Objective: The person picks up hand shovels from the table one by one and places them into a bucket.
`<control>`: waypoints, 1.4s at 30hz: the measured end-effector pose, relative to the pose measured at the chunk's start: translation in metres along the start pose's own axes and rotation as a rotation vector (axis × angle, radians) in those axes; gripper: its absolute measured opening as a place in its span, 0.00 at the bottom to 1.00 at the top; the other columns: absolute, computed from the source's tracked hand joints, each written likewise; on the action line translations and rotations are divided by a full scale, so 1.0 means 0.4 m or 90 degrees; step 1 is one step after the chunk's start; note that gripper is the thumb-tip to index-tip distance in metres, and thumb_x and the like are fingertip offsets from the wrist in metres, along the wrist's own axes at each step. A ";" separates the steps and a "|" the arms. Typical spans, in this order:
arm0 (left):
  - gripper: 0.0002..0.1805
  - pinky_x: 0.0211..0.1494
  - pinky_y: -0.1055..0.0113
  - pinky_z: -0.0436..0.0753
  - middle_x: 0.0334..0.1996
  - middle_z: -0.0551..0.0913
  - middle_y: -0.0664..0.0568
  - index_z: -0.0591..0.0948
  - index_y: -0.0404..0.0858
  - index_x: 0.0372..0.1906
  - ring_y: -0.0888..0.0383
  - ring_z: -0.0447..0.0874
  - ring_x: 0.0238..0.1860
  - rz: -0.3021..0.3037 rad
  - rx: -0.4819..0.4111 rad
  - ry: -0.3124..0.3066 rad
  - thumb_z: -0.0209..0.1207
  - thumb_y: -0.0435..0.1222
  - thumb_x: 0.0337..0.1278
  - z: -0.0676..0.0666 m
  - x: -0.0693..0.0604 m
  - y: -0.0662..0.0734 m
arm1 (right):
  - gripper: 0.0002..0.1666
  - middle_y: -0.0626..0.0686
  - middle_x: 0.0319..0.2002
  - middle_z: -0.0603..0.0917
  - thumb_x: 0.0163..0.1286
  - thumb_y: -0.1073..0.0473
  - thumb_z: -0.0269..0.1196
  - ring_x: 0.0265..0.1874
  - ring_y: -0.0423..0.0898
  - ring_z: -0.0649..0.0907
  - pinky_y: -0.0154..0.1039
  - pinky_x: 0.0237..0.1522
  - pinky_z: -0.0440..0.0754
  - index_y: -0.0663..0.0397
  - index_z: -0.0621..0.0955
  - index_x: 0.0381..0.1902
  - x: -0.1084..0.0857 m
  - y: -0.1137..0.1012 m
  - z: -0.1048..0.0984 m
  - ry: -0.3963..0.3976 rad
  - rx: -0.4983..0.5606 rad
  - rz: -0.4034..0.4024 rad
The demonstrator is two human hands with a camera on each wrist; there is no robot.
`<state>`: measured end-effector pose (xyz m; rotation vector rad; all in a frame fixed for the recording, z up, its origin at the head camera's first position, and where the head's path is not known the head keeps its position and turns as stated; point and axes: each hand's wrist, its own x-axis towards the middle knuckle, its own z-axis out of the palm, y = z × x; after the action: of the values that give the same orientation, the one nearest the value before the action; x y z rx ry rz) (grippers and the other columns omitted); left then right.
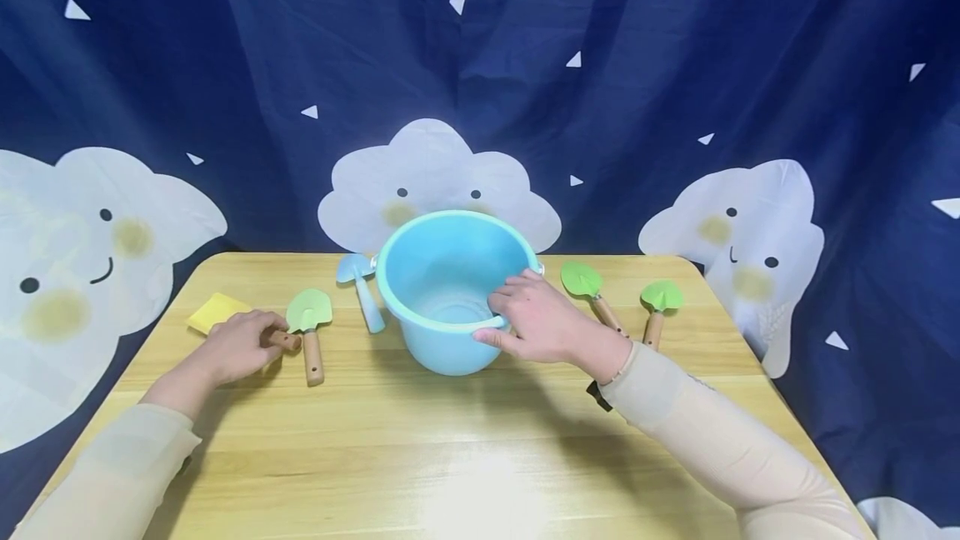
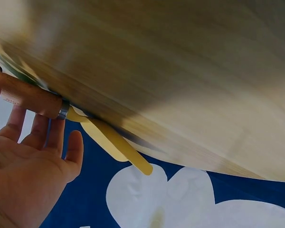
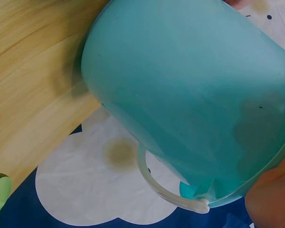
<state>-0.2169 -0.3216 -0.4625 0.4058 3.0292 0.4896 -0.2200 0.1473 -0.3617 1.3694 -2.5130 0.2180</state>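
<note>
A light blue bucket (image 1: 442, 348) stands at the middle back of the table, and my right hand (image 1: 543, 319) grips its right front rim, fingers inside and thumb outside. In the right wrist view the bucket (image 3: 180, 85) fills most of the picture, the hand (image 3: 273, 194) at its rim. At the left, my left hand (image 1: 238, 346) holds the wooden handle of a yellow tool (image 1: 217, 312). The left wrist view shows the left hand (image 2: 33, 166) with fingers and thumb about that handle (image 2: 33, 97), its yellow blade (image 2: 114, 142) pointing away.
A pale green shovel (image 1: 309, 311) lies right beside the left hand. A blue tool (image 1: 367, 302) lies left of the bucket. Two green shovels (image 1: 582, 279) (image 1: 662, 296) with wooden handles lie to its right. A dark blue curtain (image 1: 480, 48) hangs behind the table (image 1: 360, 457).
</note>
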 end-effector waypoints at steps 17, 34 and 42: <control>0.13 0.48 0.44 0.76 0.38 0.81 0.45 0.78 0.35 0.39 0.42 0.79 0.43 0.052 -0.033 0.016 0.65 0.27 0.45 0.015 0.007 -0.021 | 0.40 0.41 0.21 0.66 0.73 0.23 0.30 0.26 0.43 0.67 0.41 0.43 0.66 0.46 0.69 0.23 -0.001 0.001 0.007 0.009 0.001 0.002; 0.13 0.49 0.45 0.77 0.37 0.80 0.46 0.78 0.35 0.37 0.44 0.81 0.41 0.070 -0.030 0.039 0.62 0.24 0.42 0.011 0.004 -0.028 | 0.41 0.41 0.20 0.65 0.73 0.23 0.30 0.25 0.43 0.66 0.41 0.43 0.66 0.47 0.69 0.23 0.001 0.001 0.007 0.018 0.002 -0.001; 0.15 0.50 0.44 0.77 0.39 0.81 0.44 0.79 0.33 0.40 0.42 0.81 0.43 0.067 -0.034 0.039 0.64 0.24 0.42 0.007 -0.001 -0.024 | 0.40 0.41 0.20 0.66 0.73 0.23 0.33 0.25 0.43 0.66 0.41 0.44 0.66 0.48 0.70 0.23 0.000 -0.001 0.004 0.011 0.008 0.002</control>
<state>-0.2187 -0.3297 -0.4680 0.5588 3.0566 0.5975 -0.2201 0.1466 -0.3632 1.3630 -2.5040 0.2449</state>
